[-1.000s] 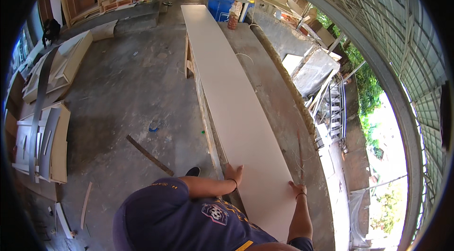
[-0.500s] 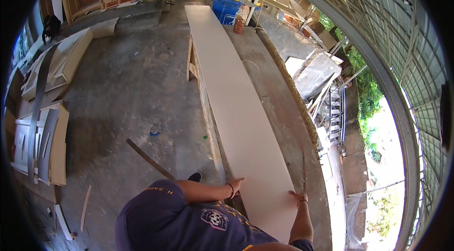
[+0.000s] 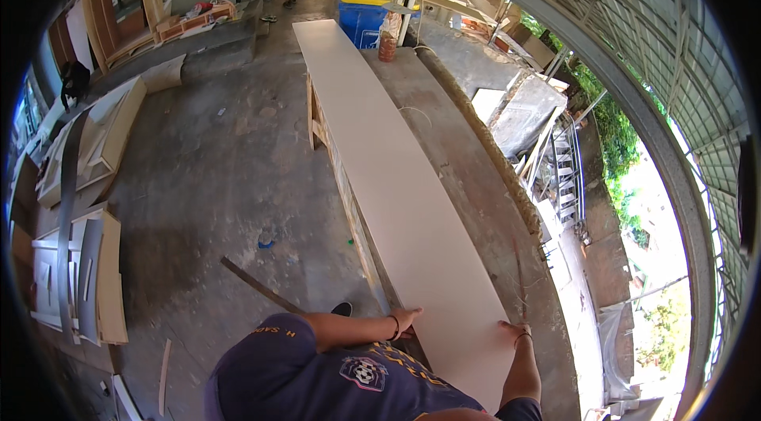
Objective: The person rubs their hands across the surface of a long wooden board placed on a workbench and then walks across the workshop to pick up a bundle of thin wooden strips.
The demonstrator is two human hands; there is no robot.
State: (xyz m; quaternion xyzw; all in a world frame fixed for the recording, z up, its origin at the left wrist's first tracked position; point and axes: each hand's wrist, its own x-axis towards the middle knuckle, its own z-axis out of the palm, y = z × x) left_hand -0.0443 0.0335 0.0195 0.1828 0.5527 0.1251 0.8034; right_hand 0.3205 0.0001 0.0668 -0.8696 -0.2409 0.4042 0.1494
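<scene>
- The white panel (image 3: 412, 199) is lying flat lengthwise ahead, a wooden stand (image 3: 314, 126) apparently supporting it.
- The left hand (image 3: 407, 321) and right hand (image 3: 515, 332) are pinching opposite edges between thumb and fingers, apparently for balanced control.

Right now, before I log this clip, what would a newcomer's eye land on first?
The long white board running up the middle, with the left grip and right grip at opposite edges of its near part. Then the yellow-topped blue bin near the board's far end, and the metal roof at upper right.
</scene>
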